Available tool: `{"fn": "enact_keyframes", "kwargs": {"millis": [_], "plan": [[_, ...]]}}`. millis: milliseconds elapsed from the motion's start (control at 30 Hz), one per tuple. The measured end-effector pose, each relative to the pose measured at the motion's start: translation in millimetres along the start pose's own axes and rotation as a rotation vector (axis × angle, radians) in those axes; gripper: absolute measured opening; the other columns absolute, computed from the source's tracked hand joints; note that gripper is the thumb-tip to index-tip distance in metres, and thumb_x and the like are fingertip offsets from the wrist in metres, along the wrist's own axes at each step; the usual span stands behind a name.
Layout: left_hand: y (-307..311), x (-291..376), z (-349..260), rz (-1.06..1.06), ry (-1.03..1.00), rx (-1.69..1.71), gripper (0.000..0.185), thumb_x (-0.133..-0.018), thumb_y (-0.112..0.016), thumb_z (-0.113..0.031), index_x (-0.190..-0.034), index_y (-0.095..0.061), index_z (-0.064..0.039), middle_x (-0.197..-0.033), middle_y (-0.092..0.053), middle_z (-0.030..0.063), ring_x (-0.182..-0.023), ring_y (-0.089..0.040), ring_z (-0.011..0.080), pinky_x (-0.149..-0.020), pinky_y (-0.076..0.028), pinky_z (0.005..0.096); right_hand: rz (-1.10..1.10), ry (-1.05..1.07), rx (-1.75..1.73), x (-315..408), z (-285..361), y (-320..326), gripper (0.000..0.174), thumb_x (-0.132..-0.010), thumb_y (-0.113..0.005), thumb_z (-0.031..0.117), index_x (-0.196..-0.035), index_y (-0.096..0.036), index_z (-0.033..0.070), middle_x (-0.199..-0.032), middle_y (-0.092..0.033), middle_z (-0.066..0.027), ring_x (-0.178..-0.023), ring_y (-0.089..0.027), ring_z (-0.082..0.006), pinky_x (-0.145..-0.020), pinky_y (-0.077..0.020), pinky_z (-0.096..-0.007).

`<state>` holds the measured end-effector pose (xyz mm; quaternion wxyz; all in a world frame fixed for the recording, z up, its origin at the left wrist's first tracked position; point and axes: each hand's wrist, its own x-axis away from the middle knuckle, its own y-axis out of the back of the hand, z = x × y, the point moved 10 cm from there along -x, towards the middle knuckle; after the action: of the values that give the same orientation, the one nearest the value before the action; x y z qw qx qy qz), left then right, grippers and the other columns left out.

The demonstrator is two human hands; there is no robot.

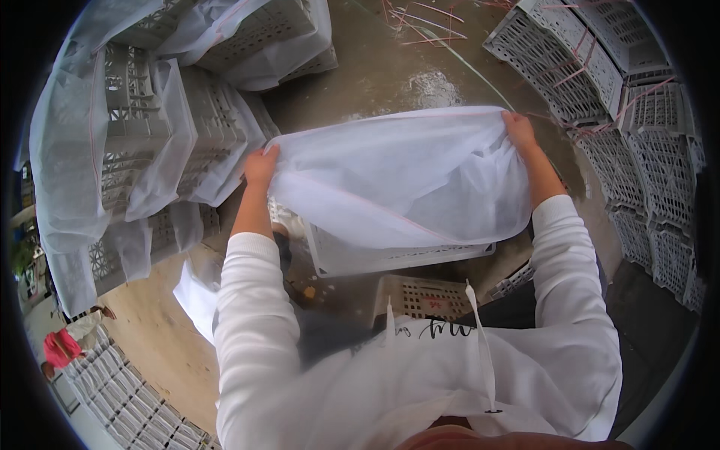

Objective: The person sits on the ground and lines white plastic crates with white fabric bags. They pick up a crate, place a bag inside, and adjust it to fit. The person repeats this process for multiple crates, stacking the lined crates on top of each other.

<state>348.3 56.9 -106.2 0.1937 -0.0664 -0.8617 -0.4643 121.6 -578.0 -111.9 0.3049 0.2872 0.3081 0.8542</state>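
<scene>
Both my hands grip a translucent white fabric liner (394, 163) and stretch it wide in front of me. My left hand (261, 165) pinches its left upper corner. At the right upper corner, my right hand (520, 130) holds the edge. A thin pink line runs along the hem of the liner. Below it stands a white plastic crate (360, 262), its near wall and rim showing. The fabric hides most of that crate, including its inside.
Grey crates (214, 112) draped with white liners are stacked at left. More grey crates (610, 146) stand at right, with pink straps (647, 101) on them. Pink strips (427, 25) lie on the wet floor (360, 67). A slatted crate (430, 298) sits near my body. A person (64, 344) is far left.
</scene>
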Motion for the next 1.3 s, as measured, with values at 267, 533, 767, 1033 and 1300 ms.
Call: {"fn": "enact_keyframes", "kwargs": {"millis": [267, 533, 767, 1033, 1300], "plan": [[-59.6, 30.5, 71.5, 0.373, -0.061, -0.356, 0.036, -0.085, -0.056, -0.028, -0.109, -0.059, -0.002, -0.107, -0.062, 0.0227, -0.102, -0.058, 0.0353, -0.090, -0.044, 0.0410, 0.555, 0.071, 0.557, 41.8, -109.7, -79.2, 0.039, -0.092, -0.049, 0.035, -0.101, -0.064, 0.000, -0.099, -0.064, -0.0223, -0.096, -0.061, -0.0382, -0.084, -0.0461, -0.0421], [8.5, 165.9, -113.9, 0.046, -1.038, -0.434, 0.032, -0.080, -0.066, -0.020, -0.108, -0.059, -0.005, -0.122, -0.052, 0.0110, -0.119, -0.045, 0.0309, -0.106, -0.029, 0.0474, 0.533, 0.501, 0.433, 161.7, 71.2, 12.1, 0.041, -0.086, -0.061, 0.030, -0.116, -0.055, 0.002, -0.105, -0.056, -0.0182, -0.098, -0.058, -0.0336, -0.087, -0.0455, -0.0390], [-8.4, 256.8, -61.7, 0.513, -1.069, -0.631, 0.039, -0.068, -0.074, -0.017, -0.103, -0.062, -0.008, -0.108, -0.057, 0.0081, -0.107, -0.050, 0.0281, -0.103, -0.032, 0.0460, 0.750, 0.786, 0.799, 277.8, 63.6, 4.1, 0.069, -0.068, -0.078, 0.020, -0.129, -0.046, 0.012, -0.130, -0.042, -0.0159, -0.120, -0.042, -0.0343, -0.094, -0.0431, -0.0397], [-40.8, 310.2, 32.6, 0.970, -0.801, -0.682, 0.067, -0.064, -0.078, -0.022, -0.124, -0.052, -0.008, -0.122, -0.051, 0.0118, -0.119, -0.042, 0.0332, -0.098, -0.040, 0.0393, 0.996, 0.853, 1.123, 345.1, 4.4, -16.7, 0.015, -0.077, -0.057, 0.013, -0.087, -0.069, 0.011, -0.108, -0.059, -0.0129, -0.109, -0.053, -0.0313, -0.087, -0.0456, -0.0447], [-127.3, 314.3, 106.0, 0.895, -0.596, -1.424, 0.092, -0.071, -0.072, -0.041, -0.143, -0.028, -0.003, -0.147, -0.030, 0.0152, -0.139, -0.021, 0.0319, -0.107, -0.026, 0.0496, 0.925, 0.543, 1.264, 324.9, -104.1, -87.7, 0.040, -0.085, -0.055, 0.025, -0.121, -0.056, 0.008, -0.120, -0.058, -0.0158, -0.114, -0.053, -0.0325, -0.090, -0.0450, -0.0441]]}}
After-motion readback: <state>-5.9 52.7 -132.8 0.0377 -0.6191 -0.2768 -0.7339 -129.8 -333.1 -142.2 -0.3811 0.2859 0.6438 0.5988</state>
